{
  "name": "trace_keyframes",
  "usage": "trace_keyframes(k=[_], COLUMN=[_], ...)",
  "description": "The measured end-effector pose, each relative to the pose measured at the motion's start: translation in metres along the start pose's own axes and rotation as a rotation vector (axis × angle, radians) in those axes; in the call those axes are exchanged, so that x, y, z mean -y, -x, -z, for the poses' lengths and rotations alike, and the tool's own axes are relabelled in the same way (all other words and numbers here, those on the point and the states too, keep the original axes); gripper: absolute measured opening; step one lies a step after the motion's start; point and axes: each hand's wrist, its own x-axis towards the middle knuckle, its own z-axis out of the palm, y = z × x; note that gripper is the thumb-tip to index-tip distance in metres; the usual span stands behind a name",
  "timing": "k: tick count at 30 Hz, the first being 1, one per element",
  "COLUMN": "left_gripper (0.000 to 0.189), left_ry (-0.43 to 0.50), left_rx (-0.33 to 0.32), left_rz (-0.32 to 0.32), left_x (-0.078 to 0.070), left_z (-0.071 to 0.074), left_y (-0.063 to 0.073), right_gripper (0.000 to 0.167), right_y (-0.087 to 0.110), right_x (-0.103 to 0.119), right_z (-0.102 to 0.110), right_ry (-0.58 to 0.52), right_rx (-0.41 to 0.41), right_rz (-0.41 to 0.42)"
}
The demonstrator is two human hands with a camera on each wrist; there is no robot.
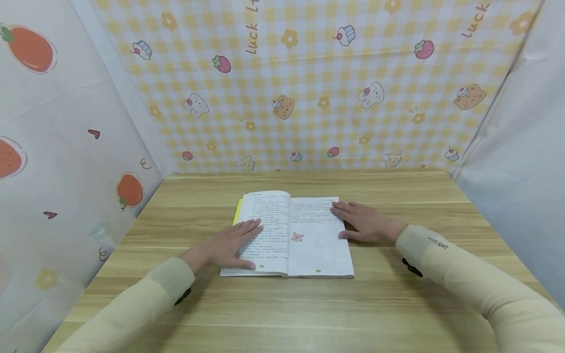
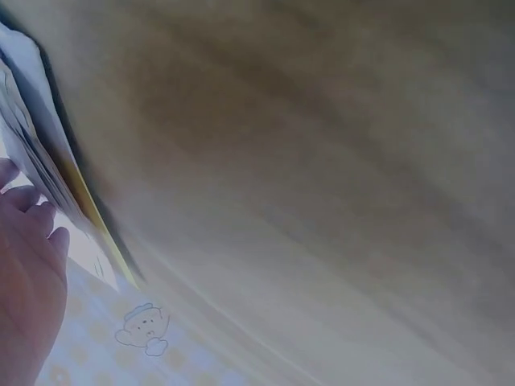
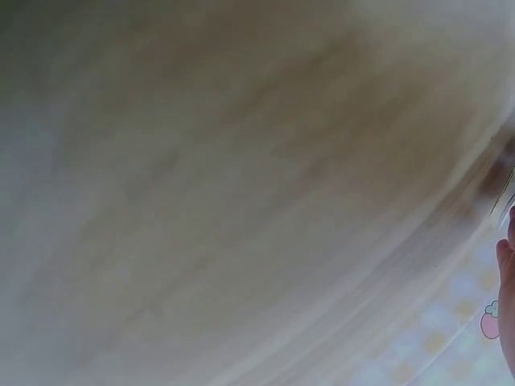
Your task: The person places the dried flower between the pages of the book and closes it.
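An open book (image 1: 313,255) lies in the middle of the table, with lines of print on both pages and a small pink flower picture on the right page. A strip of yellow cover shows at its left edge. My left hand (image 1: 231,244) rests flat on the left page, fingers extended toward the spine. On the outer edge of the right page lie the fingers of my right hand (image 1: 364,223), while its palm is over the table. In the left wrist view the left hand (image 2: 32,273) appears beside the page edges. Only a sliver of the right hand (image 3: 507,289) enters the right wrist view.
The wood-grain table (image 1: 291,314) reaches back to a yellow checked cloth (image 1: 304,132) with cartoon prints. A white cloth with fruit prints (image 1: 70,162) hangs on the left, and a plain white one (image 1: 516,142) on the right.
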Motion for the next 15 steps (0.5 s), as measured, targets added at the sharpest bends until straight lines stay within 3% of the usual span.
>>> trace_keyframes(k=[9, 15], left_gripper=[0.122, 0.110], left_ry=[-0.019, -0.040], left_rx=[-0.005, -0.050], left_rz=[-0.046, -0.093], left_x=[-0.006, -0.008], left_z=[0.000, 0.004], left_y=[0.010, 0.014], right_gripper=[0.082, 0.082], right_y=[0.001, 0.002], right_x=[-0.001, -0.002], right_z=[-0.003, -0.002], right_ry=[0.015, 0.021], right_rx=[-0.017, -0.016], right_rz=[0.019, 0.014])
